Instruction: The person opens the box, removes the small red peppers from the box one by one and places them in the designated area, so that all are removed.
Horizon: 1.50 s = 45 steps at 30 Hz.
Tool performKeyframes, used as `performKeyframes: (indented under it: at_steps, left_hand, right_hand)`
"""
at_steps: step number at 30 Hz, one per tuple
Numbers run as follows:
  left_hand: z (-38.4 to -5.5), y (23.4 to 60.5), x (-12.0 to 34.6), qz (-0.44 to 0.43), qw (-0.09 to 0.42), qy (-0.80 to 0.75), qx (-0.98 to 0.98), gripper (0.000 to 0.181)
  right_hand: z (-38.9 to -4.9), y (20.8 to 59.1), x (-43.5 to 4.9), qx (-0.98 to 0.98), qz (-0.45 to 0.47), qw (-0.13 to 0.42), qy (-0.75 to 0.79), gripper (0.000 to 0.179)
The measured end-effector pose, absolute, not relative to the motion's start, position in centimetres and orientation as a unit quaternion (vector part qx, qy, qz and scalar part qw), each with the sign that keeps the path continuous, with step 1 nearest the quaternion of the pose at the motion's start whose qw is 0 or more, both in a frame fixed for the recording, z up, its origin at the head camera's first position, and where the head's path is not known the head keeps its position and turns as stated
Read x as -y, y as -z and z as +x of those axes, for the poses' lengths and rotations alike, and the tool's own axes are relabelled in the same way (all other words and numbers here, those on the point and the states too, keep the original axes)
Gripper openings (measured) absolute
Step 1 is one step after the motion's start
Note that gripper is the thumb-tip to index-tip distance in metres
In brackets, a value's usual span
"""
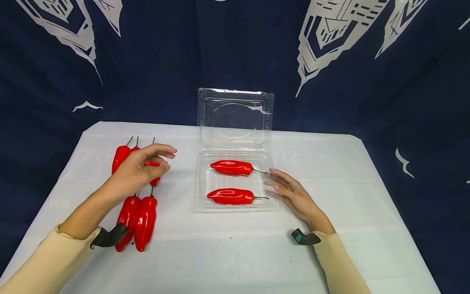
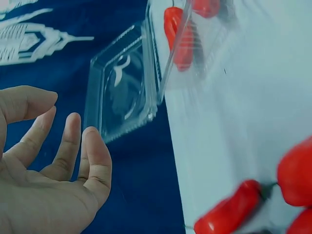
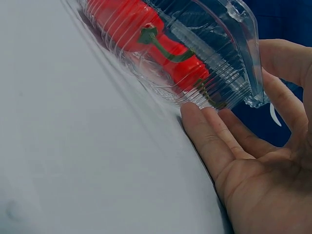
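Observation:
A clear plastic clamshell box (image 1: 200, 179) stands on the table with its lid (image 1: 235, 118) raised. Inside lie two red chili peppers, the upper one (image 1: 231, 167) and the lower one (image 1: 231, 196), stems to the right. My right hand (image 1: 297, 200) is at the box's right side, its fairly straight fingers (image 3: 200, 126) right at the ribbed wall. Over the loose peppers at the left hovers my left hand (image 1: 141, 167), fingers loosely bent and nothing between them. It partly hides the far peppers; two more, one of them a red pepper (image 1: 145, 222), lie nearer me.
White cloth covers the table (image 1: 227, 253). A dark blue curtain (image 1: 161, 61) with white printed shapes hangs behind it, close behind the raised lid. More loose peppers, such as a red pepper (image 1: 120, 157), lie at the left.

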<state>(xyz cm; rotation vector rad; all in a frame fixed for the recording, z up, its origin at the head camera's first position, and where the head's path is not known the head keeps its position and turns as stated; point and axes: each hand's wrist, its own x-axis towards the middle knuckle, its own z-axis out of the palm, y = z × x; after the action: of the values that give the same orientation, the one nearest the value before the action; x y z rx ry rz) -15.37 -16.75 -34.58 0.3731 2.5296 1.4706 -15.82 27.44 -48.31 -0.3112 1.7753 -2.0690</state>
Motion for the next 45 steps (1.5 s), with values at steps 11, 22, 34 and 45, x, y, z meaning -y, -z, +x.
performKeyframes:
  at_steps: [11, 22, 34, 45]
  left_hand:
    - [-18.0, 34.6, 12.5, 0.200, 0.163, -0.485, -0.836, 0.036]
    - [-19.6, 35.8, 9.2, 0.255, 0.241, -0.498, -0.793, 0.036]
    - [-19.7, 38.6, 6.6, 0.281, 0.305, -0.490, -0.767, 0.041]
    - [-19.5, 39.8, 4.8, 0.304, 0.313, -0.453, -0.777, 0.043]
  right_hand:
    - [-15.8, 48.3, -27.5, -0.639, -0.117, 0.197, 0.734, 0.059]
    - [-15.7, 48.5, -27.4, -0.636, -0.118, 0.194, 0.738, 0.059]
    - [-15.8, 48.6, -27.5, -0.633, -0.121, 0.193, 0.740, 0.061]
    - [-15.7, 48.2, -27.4, -0.639, -0.112, 0.195, 0.736, 0.059]
